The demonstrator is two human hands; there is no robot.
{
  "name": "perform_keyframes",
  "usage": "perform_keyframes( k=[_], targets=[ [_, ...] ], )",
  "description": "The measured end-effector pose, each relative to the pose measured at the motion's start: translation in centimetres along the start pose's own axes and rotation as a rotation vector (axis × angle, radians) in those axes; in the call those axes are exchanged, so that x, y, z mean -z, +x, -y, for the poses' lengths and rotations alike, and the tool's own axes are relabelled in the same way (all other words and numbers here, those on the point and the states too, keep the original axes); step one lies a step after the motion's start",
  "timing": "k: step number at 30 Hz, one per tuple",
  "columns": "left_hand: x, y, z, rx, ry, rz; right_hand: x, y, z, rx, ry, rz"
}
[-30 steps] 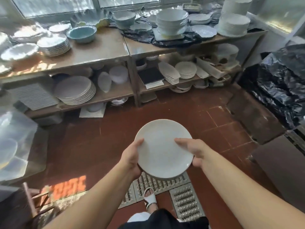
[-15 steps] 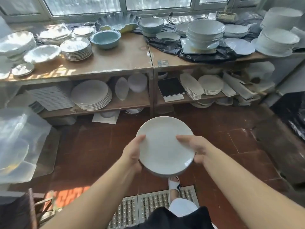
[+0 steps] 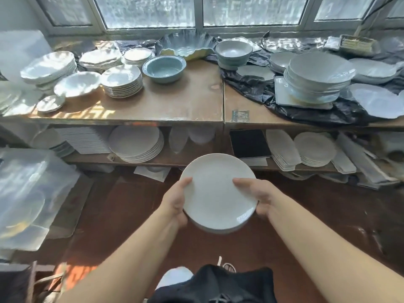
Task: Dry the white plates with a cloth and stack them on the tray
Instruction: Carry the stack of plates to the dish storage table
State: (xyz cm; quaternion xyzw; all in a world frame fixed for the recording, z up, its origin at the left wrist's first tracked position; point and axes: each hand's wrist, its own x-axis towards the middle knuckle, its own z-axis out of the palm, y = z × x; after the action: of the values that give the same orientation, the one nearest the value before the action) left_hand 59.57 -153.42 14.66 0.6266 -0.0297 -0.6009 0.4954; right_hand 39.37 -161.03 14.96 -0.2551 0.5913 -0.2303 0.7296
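I hold a small stack of round white plates (image 3: 215, 194) in front of me, above the red floor. My left hand (image 3: 176, 203) grips the left rim, thumb on top and fingers underneath. My right hand (image 3: 254, 196) grips the right rim the same way. A second plate edge shows under the top one. No cloth and no tray can be made out in this view.
A wooden table (image 3: 188, 106) stands ahead under the windows, crowded with plate stacks, a blue bowl (image 3: 164, 68) and white bowls on black plastic (image 3: 251, 86). Its lower shelf (image 3: 168, 159) holds more plates. Plastic-wrapped dishes (image 3: 28, 193) sit at my left.
I have walked closer to the table and the view has tilted up and swung left; the floor grate has dropped out of sight. Both hands keep the same grip on the plates.
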Motion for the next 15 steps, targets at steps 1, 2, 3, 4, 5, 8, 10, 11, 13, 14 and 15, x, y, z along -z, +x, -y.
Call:
perform_keyframes(
  k=[1, 2, 3, 4, 5, 8, 10, 11, 13, 14, 15],
  targets=[
    [-0.5, 0.9, -0.9, 0.001, -0.011, -0.003, -0.3, 0.9, 1.3, -0.002, -0.011, 0.008],
    [-0.9, 1.9, -1.9, 0.0, -0.024, -0.001, -0.7, 1.9, 2.6, -0.007, -0.02, 0.018],
    [-1.1, 2.9, -2.8, 0.001, -0.034, -0.001, -1.2, 2.8, 3.7, -0.013, -0.026, 0.027],
    [-1.3, 4.0, -3.9, 0.004, -0.042, -0.006, -1.8, 3.7, 4.8, -0.02, -0.028, 0.036],
    [-1.5, 5.1, -5.0, 0.008, -0.048, -0.012, -2.4, 4.7, 5.9, -0.027, -0.028, 0.042],
    [-1.8, 8.7, -8.4, 0.021, -0.057, -0.036, -4.8, 7.9, 8.9, -0.041, -0.034, 0.049],
    [-1.6, 11.6, -10.8, 0.036, -0.053, -0.039, -6.6, 10.4, 10.9, -0.046, -0.043, 0.042],
    [-1.5, 13.1, -12.2, 0.038, -0.053, -0.032, -7.6, 11.6, 11.9, -0.048, -0.04, 0.038],
    [-1.5, 15.8, -15.1, 0.039, -0.048, -0.005, -9.6, 13.8, 13.8, -0.053, -0.025, 0.032],
    [-1.5, 17.0, -16.6, 0.038, -0.044, 0.015, -10.6, 14.9, 14.8, -0.056, -0.016, 0.028],
    [-1.6, 18.2, -18.1, 0.035, -0.044, 0.037, -11.6, 15.8, 15.8, -0.056, 0.0, 0.021]
  ],
)
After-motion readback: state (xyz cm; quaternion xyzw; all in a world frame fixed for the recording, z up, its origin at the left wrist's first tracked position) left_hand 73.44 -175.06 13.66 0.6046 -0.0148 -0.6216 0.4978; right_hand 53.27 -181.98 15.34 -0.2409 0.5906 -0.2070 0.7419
